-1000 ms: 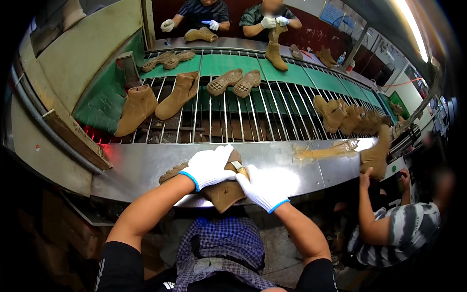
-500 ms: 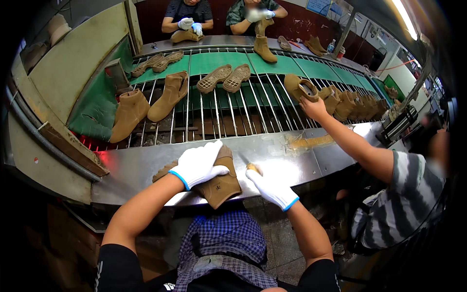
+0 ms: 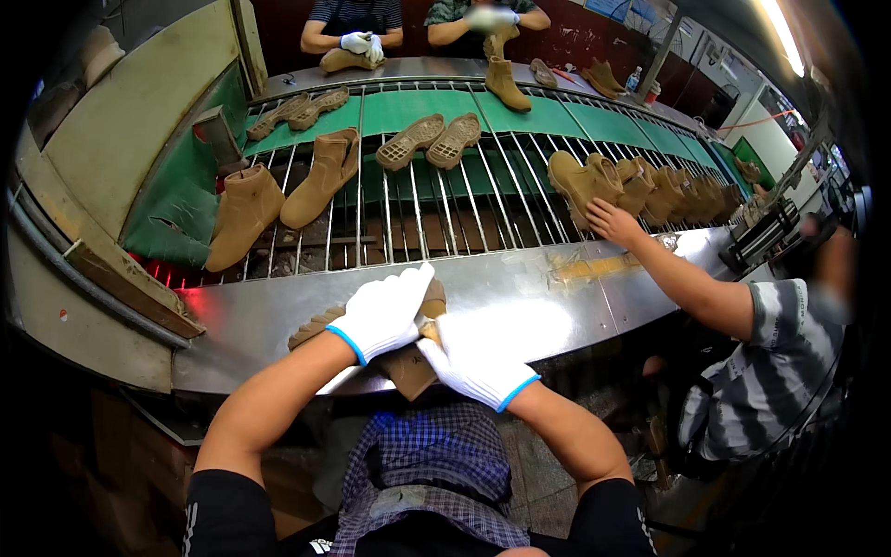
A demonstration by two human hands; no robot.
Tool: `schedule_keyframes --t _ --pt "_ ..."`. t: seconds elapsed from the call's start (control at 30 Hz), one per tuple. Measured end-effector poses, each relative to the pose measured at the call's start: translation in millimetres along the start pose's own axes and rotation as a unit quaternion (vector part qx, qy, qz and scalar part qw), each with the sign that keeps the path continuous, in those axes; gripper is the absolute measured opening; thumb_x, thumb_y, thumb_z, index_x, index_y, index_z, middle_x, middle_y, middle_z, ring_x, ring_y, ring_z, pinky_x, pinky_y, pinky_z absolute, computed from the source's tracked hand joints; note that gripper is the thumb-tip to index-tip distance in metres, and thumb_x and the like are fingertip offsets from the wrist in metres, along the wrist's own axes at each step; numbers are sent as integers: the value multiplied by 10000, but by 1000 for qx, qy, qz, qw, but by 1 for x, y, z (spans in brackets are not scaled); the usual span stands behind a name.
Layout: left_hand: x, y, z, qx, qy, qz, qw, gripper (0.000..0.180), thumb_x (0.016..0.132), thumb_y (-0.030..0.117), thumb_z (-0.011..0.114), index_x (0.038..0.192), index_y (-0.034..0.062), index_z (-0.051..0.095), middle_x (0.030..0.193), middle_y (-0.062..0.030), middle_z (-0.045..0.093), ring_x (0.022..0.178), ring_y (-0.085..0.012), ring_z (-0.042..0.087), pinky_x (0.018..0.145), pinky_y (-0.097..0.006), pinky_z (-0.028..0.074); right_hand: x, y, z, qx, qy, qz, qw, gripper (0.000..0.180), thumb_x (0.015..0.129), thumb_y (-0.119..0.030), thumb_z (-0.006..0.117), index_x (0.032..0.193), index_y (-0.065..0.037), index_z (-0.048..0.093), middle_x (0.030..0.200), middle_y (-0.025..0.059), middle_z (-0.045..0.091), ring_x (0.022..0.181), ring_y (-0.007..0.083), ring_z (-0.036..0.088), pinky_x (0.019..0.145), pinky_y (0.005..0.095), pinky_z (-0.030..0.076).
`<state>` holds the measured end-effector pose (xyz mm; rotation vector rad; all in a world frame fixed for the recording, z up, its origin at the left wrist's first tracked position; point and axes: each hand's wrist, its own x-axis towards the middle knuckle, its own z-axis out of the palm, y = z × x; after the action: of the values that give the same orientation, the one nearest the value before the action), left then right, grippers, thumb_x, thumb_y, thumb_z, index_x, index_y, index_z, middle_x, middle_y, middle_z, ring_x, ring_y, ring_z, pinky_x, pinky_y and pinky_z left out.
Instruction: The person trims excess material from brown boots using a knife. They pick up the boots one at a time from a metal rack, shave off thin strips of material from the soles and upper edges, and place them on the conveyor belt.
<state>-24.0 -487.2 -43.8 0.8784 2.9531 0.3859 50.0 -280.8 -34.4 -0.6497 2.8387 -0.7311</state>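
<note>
A tan boot [image 3: 406, 375] lies on its side on the metal ledge in front of me, its ridged sole toward the left. My left hand [image 3: 385, 311], in a white glove with a blue cuff, is closed over the boot and presses it down. In my right hand [image 3: 478, 362], gloved the same way, is a small tool with a yellowish-brown handle [image 3: 429, 330], brought against the boot beside the left fingers. Its working end is hidden, so its exact kind does not show. Both gloves cover much of the boot.
Beyond the steel ledge [image 3: 520, 302], a rack of metal rods over a green belt carries a pair of boots [image 3: 320, 181], loose soles [image 3: 432, 141] and a row of boots [image 3: 668, 197]. A co-worker's hand [image 3: 613, 223] touches the row at right. Two people work across.
My right hand has moved left with the tool, from beside the boot onto it. My left hand stays on the boot. The co-worker at right has set a boot upright in the row.
</note>
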Motion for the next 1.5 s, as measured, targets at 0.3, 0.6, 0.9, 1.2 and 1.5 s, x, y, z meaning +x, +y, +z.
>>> schedule_keyframes --t 0.3,0.6,0.9,1.2,1.5 --pt "-1 13 -23 -33 -70 -1 997 910 943 536 788 1653 91 433 1426 -222 651 1233 -397 707 1022 -501 588 -20 45 40 170 54 113 978 481 1140 -396 526 1242 35 713 1048 289 746 960 418 741 881 490 580" --pt "-1 14 -30 -21 -123 48 991 586 995 508 731 1555 371 627 1480 -221 600 1298 -437 652 1065 -528 568 -26 46 33 276 -57 183 942 571 1159 -483 423 1206 31 666 864 131 667 733 259 625 749 404 555" --pt "-23 11 -9 -59 -55 185 979 280 911 405 750 1049 189 864 1452 -195 642 1365 -449 577 1164 -575 478 -51 117 25 93 -5 229 969 663 1049 -598 619 1346 -11 703 1176 283 765 1099 430 757 963 493 578" --pt "-158 -31 -9 -169 419 -84 888 326 872 176 845 1163 50 768 1364 -226 692 1211 -420 709 1045 -467 587 -26 103 7 -193 219 102 951 514 968 -426 788 1318 -62 691 1262 220 702 1137 418 708 955 505 586" --pt "-221 39 63 -71 293 -33 953 788 832 607 870 1427 129 674 1485 -189 615 1351 -477 597 1159 -606 487 52 38 87 451 -16 6 892 577 1074 -317 690 1564 -32 583 1561 203 623 1435 311 611 1224 406 458"
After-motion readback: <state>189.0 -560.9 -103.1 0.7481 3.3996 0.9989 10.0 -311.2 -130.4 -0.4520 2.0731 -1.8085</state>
